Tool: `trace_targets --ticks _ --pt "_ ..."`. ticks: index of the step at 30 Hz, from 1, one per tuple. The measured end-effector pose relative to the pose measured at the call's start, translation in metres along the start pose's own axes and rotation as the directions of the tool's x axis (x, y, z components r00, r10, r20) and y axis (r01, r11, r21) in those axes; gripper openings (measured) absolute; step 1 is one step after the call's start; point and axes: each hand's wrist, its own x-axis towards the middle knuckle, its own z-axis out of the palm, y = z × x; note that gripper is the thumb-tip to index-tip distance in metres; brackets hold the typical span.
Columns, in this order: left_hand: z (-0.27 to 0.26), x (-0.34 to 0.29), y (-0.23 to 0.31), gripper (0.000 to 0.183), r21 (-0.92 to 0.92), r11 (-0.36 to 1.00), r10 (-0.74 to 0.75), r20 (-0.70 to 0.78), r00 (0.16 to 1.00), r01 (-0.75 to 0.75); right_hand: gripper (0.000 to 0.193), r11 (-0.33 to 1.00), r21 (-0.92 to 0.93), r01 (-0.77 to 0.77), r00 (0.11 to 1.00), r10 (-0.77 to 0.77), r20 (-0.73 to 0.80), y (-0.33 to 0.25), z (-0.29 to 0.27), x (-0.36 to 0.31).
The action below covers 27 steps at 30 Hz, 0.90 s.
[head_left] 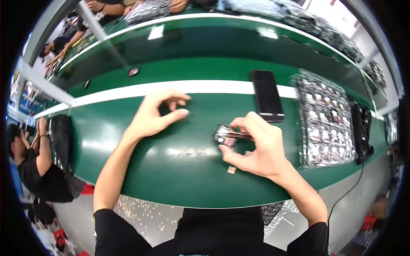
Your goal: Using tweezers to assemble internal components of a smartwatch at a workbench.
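On the green bench (141, 170), just right of centre, sits the small dark component (225, 135) w/ a shiny rim, pinched by my right hand (256, 147). R thumb and forefinger are closed on it, and what looks like a thin metal tool, prob. tweezers (240, 135), runs from those fingers to the part; I cannot tell exactly where it ends on the part. Long axis of part + tool lies approx. left-right, the part at the left end, i.e. pointing toward my left hand (156, 114). The L hand is apart from it, up and to the left, resting on the bench, holding nothing: thumb and forefinger curled in a loose ring, other fingers relaxed. So the R hand is the near one, in contact; the L hand has bare bench between it and the part. Two small tan bits (232, 170) lie on the bench just below the R hand. Behind the R hand: a black phone (267, 94), long axis front-back, and to its right a tray of small parts (325, 119).
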Motion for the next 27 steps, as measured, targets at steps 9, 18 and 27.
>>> trace_targets --ticks 9,18,27 --pt "-0.103 0.002 -0.103 0.047 0.693 0.644 0.050 -0.460 0.887 0.323 0.044 0.898 -0.368 -0.242 0.940 0.122 -0.320 0.056 -0.139 -0.008" --pt "-0.104 0.022 -0.111 0.041 0.626 0.727 -0.002 -0.411 0.911 0.284 0.057 0.505 -0.412 -0.759 0.644 0.485 -0.592 0.178 -0.268 -0.035" --pt "0.006 0.000 0.008 0.050 0.375 0.926 0.089 -0.094 0.992 -0.048 0.062 0.481 -0.426 -0.766 0.641 0.531 -0.555 0.208 -0.286 -0.032"
